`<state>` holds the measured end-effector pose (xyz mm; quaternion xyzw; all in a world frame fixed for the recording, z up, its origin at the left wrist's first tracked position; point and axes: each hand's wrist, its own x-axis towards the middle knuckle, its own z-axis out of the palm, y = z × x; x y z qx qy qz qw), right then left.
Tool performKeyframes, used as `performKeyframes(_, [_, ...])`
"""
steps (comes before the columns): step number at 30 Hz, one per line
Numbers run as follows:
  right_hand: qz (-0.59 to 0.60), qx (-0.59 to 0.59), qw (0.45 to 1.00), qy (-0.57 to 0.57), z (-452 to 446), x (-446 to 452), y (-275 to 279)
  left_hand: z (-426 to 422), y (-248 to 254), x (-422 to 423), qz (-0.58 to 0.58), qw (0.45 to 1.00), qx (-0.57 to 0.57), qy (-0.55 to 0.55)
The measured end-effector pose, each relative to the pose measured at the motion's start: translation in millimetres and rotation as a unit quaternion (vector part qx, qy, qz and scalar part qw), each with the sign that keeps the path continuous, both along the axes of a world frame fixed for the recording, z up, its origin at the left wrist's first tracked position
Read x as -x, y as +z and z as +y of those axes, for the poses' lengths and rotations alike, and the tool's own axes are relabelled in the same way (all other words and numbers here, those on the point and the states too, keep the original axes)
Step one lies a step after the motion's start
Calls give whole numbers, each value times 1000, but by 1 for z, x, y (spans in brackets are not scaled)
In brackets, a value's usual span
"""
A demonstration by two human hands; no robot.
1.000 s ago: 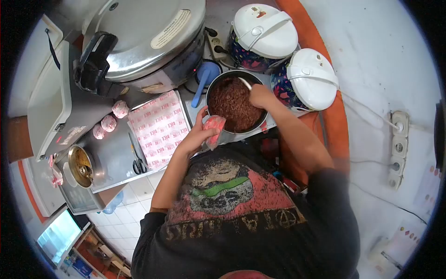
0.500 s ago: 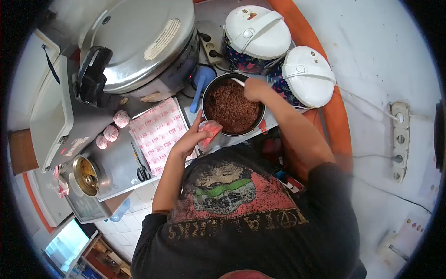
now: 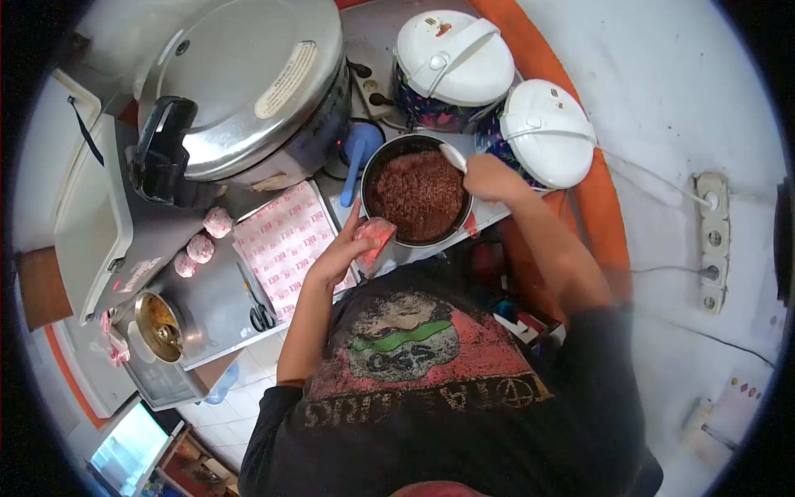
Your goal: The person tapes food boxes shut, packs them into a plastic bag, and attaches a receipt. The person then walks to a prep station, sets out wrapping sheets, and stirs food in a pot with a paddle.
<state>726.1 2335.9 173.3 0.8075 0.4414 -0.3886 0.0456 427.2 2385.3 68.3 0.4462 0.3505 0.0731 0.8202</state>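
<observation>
A round dark pot (image 3: pixel 370 228) holds reddish-brown cooked grains that look like red rice (image 3: pixel 418 195). My right hand (image 3: pixel 494 178) grips a white spoon (image 3: pixel 453 157) at the pot's right rim, its bowl up near the edge. At the lower left of the pot, my left hand (image 3: pixel 338 255) is closed around a cupped red-and-white wrapper (image 3: pixel 375 240); what lies inside it I cannot make out. Just left of this hand lies a stack of red-printed white paper sheets (image 3: pixel 281 236). A blue-handled utensil (image 3: pixel 354 166) stands between pot and cooker.
A large steel cooker (image 3: pixel 248 91) stands at upper left. Two white-lidded containers (image 3: pixel 454 58) sit behind the pot. Several wrapped balls (image 3: pixel 199 248), scissors (image 3: pixel 261 316) and a steel bowl (image 3: pixel 159 325) are on the left. A power strip (image 3: pixel 712 240) hangs on the right wall.
My right hand has moved right with the spoon, from over the grains to the pot's rim. My left hand keeps the wrapper in nearly the same place.
</observation>
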Motion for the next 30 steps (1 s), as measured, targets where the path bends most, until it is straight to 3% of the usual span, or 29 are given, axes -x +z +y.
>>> performKeyframes(1, [20, 99, 993, -64, 6, -5, 9, 1, 0, 0, 2, 1000, 1, -5])
performKeyframes(2, [22, 99, 992, -70, 11, -9, -15, 2, 1, 0, -13, 1000, 16, -12])
performKeyframes(4, [-105, -57, 980, 161, 21, -14, -95, 1, 9, -2, -29, 999, 31, -24])
performKeyframes(7, [-81, -87, 989, 91, 39, -15, -138, -6, 23, -8, -31, 993, 108, -45])
performKeyframes(9, [-56, -95, 984, 140, 42, -7, -133, -14, 17, -7, 3, 992, 126, -21])
performKeyframes(10, [-29, -101, 977, 186, 41, 0, -131, -13, 9, -5, -37, 983, 163, -70])
performKeyframes(11, [-59, -95, 984, 136, 33, 19, -118, -23, -7, -3, -45, 985, 158, -54])
performKeyframes(16, [-39, -89, 984, 150, -5, 43, -79, -15, 10, 4, -57, 961, 256, -87])
performKeyframes(17, [-39, -87, 984, 150, -6, 38, -55, -14, 14, 6, -57, 960, 259, -87])
performKeyframes(19, [-30, -46, 994, 91, -4, 24, -4, -12, 22, 8, 1, 988, 151, -16])
performKeyframes(21, [-83, -10, 992, 89, 0, 1, -9, -2, 24, 10, 3, 988, 149, -29])
performKeyframes(22, [-78, -8, 986, 150, 6, -10, -22, 0, 20, 11, -10, 987, 154, -31])
performKeyframes(27, [-56, -50, 995, 71, 11, 12, -118, -3, 20, 1, -67, 982, 167, -61])
performKeyframes(28, [-46, -58, 995, 65, 12, 19, -124, -6, 2, 3, -46, 978, 185, -80])
performKeyframes(30, [-68, -77, 995, -16, -11, 78, -96, -24, 14, 5, -50, 974, 210, -69])
